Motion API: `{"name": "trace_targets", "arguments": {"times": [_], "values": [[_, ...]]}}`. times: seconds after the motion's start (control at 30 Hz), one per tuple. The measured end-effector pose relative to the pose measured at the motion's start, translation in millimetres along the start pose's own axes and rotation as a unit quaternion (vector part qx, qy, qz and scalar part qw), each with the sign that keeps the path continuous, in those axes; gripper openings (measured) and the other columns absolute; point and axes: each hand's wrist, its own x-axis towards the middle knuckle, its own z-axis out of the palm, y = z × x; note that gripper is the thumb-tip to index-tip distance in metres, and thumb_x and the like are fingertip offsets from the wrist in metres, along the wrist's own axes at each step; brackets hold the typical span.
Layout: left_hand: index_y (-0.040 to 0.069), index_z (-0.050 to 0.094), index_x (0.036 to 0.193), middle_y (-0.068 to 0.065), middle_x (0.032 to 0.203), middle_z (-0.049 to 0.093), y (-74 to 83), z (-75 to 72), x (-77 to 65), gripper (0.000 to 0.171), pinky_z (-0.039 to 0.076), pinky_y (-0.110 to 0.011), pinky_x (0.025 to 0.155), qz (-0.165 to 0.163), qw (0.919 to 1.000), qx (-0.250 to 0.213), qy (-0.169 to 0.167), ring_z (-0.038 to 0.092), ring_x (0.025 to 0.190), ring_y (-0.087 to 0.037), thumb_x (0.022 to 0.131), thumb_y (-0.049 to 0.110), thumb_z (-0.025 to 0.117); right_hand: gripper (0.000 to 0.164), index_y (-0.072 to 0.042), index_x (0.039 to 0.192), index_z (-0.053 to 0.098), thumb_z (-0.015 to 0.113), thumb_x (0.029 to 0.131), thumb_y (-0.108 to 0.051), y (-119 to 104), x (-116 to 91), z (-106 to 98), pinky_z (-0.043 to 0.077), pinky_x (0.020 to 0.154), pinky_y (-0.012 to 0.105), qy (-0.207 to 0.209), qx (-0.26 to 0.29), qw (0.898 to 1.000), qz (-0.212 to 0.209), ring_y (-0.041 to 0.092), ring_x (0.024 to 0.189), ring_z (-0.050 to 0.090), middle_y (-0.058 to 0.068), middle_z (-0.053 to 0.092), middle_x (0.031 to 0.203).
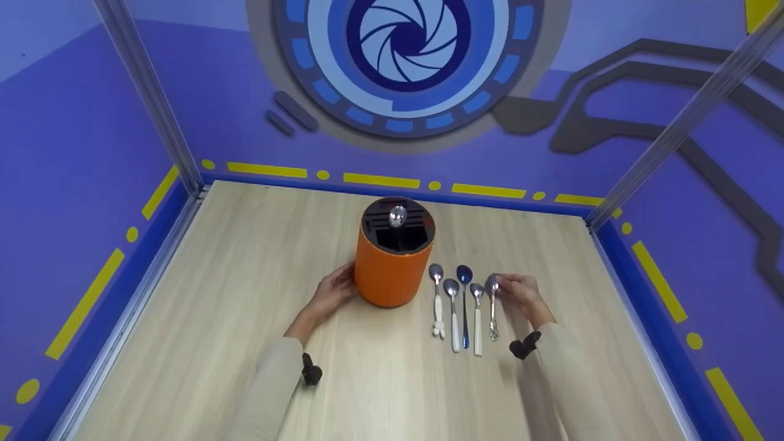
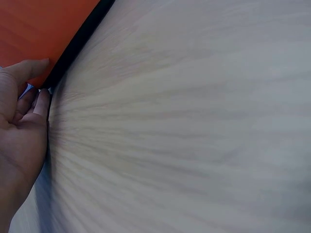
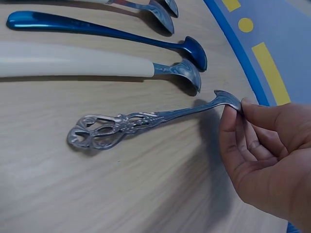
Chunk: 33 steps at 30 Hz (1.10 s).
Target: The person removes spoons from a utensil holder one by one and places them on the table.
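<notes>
An orange cylindrical utensil holder (image 1: 391, 275) with a black slotted top stands upright on the table, and one utensil with a shiny rounded end (image 1: 398, 215) sticks up from it. My left hand (image 1: 334, 291) touches the holder's lower left side; in the left wrist view the thumb lies on the orange wall (image 2: 43, 29) and the fingers reach along its base. With thumb and fingers, my right hand (image 3: 272, 155) pinches the bowl of a silver spoon with an openwork handle (image 3: 131, 127). That spoon is rightmost in a row of several spoons.
Left of the silver spoon lie a white-handled spoon (image 1: 478, 324), a blue spoon (image 1: 465, 306), another white-handled spoon (image 1: 454, 318) and a spoon with a figure-shaped white handle (image 1: 438, 312). Blue printed panels (image 1: 245, 110) wall in the wooden table (image 1: 257, 245) at the back and sides.
</notes>
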Motion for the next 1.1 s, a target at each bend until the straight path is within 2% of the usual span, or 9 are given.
{"name": "trace_targets", "arguments": {"times": [0.23, 0.37, 0.53, 0.83, 0.93, 1.1], "values": [[0.005, 0.033, 0.159, -0.019, 0.166, 0.031, -0.4, -0.3, 1.1, 0.067, 0.04, -0.043, 0.122, -0.001, 0.9999, 0.009, 0.007, 0.033, 0.154, -0.036, 0.099, -0.005, 0.059, 0.037, 0.017, 0.133, 0.056, 0.059, 0.1, -0.002, 2.1, 3.4, 5.3, 0.064, 0.082, 0.026, 0.015, 0.009, 1.0, 0.001, 0.014, 0.086, 0.074, 0.014, 0.076, 0.103], [0.006, 0.035, 0.159, -0.018, 0.166, 0.032, -0.3, 0.2, 1.3, 0.066, 0.039, -0.043, 0.123, 0.003, 0.9999, 0.01, 0.011, 0.034, 0.153, -0.035, 0.099, -0.004, 0.059, 0.037, 0.016, 0.132, 0.057, 0.059, 0.1, -0.002, 3.4, 6.6, 8.0, 0.064, 0.082, 0.025, 0.017, 0.003, 1.0, 0.002, 0.013, 0.086, 0.073, 0.017, 0.075, 0.106], [0.005, 0.032, 0.16, -0.02, 0.166, 0.03, -0.7, -0.7, 0.1, 0.067, 0.04, -0.043, 0.122, 0.004, 1.0, 0.007, 0.001, 0.032, 0.154, -0.036, 0.099, -0.005, 0.058, 0.041, 0.019, 0.135, 0.052, 0.059, 0.101, -0.003, 5.8, 8.8, 8.2, 0.063, 0.08, 0.022, 0.01, -0.006, 1.0, 0.002, 0.011, 0.085, 0.073, 0.023, 0.075, 0.111], [0.004, 0.032, 0.16, -0.021, 0.167, 0.029, -0.8, -1.7, -0.6, 0.067, 0.044, -0.034, 0.119, 0.004, 0.9999, 0.013, 0.002, 0.032, 0.153, -0.036, 0.099, -0.004, 0.059, 0.041, 0.02, 0.133, 0.053, 0.059, 0.098, -0.002, 0.4, 5.6, 2.5, 0.063, 0.087, 0.026, -0.017, -0.008, 1.0, 0.009, 0.013, 0.089, 0.075, 0.018, 0.077, 0.108], [0.004, 0.033, 0.159, -0.02, 0.167, 0.03, -1.4, -1.6, -0.6, 0.067, 0.041, -0.037, 0.121, -0.002, 0.9999, 0.01, 0.008, 0.032, 0.154, -0.036, 0.099, -0.004, 0.06, 0.041, 0.02, 0.132, 0.054, 0.061, 0.097, -0.001, -1.1, 4.7, 1.8, 0.063, 0.088, 0.027, -0.022, -0.018, 1.0, 0.009, 0.015, 0.091, 0.075, 0.022, 0.075, 0.112], [0.003, 0.033, 0.159, -0.02, 0.167, 0.03, 0.1, -0.6, 0.1, 0.066, 0.038, -0.044, 0.123, 0.0, 1.0, 0.007, 0.005, 0.032, 0.154, -0.035, 0.099, -0.005, 0.059, 0.04, 0.019, 0.131, 0.055, 0.063, 0.098, 0.0, -2.1, 3.8, 3.4, 0.064, 0.083, 0.026, -0.001, -0.021, 1.0, 0.005, 0.014, 0.087, 0.076, 0.027, 0.074, 0.114]]}}
